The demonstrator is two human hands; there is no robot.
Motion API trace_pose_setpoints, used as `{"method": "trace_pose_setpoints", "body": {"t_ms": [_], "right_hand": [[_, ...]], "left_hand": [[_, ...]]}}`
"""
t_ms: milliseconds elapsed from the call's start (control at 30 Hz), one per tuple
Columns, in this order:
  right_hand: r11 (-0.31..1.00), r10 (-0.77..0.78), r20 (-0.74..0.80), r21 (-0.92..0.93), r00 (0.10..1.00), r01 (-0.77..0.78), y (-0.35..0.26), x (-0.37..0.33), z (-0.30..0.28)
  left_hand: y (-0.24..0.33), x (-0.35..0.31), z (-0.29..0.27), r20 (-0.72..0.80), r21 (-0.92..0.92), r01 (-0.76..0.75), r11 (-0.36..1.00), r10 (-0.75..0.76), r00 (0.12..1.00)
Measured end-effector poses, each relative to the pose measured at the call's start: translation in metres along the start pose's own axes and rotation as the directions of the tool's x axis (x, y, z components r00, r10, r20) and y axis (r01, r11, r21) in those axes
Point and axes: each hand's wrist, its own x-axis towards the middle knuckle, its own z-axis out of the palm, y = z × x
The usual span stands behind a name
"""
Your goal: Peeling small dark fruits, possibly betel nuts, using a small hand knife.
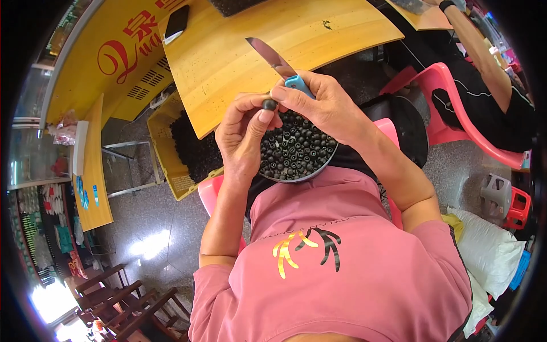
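Note:
Between the thumb and fingers of my left hand is a small dark green-black ball. My right hand is wrapped round the blue handle of a knife, whose blade points up and to the left, away from the ball. My right thumb tip is close against the ball and the left fingers. Just below both hands, a bowl in my lap is full of similar dark balls, many with a pale ring or opening on top.
Ahead stands a wooden table with a phone on it. A yellow crate with dark material sits on the floor at left. To the right, a person sits on a pink chair; white sacks lie lower right.

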Motion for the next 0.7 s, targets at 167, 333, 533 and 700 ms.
{"method": "trace_pose_setpoints", "body": {"t_ms": [167,333,533,700], "right_hand": [[0.981,-0.071,-0.054,-0.186,0.996,0.06,0.001,-0.003,-0.014],[0.962,-0.08,-0.183,-0.271,0.98,0.028,0.007,-0.011,-0.046],[0.956,-0.071,-0.204,-0.293,0.976,0.009,0.01,-0.018,-0.053],[0.965,-0.085,-0.151,-0.257,0.985,0.044,0.013,-0.017,-0.048]], "left_hand": [[0.022,0.009,-0.028,-0.166,0.328,-0.083,0.941,0.144,0.975],[0.036,0.03,-0.097,-0.29,0.845,0.0,0.535,0.459,0.84],[0.03,0.025,-0.047,0.098,0.85,-0.22,0.478,0.267,0.959],[-0.011,0.02,0.001,0.589,0.748,-0.37,0.551,-0.294,0.753]]}}
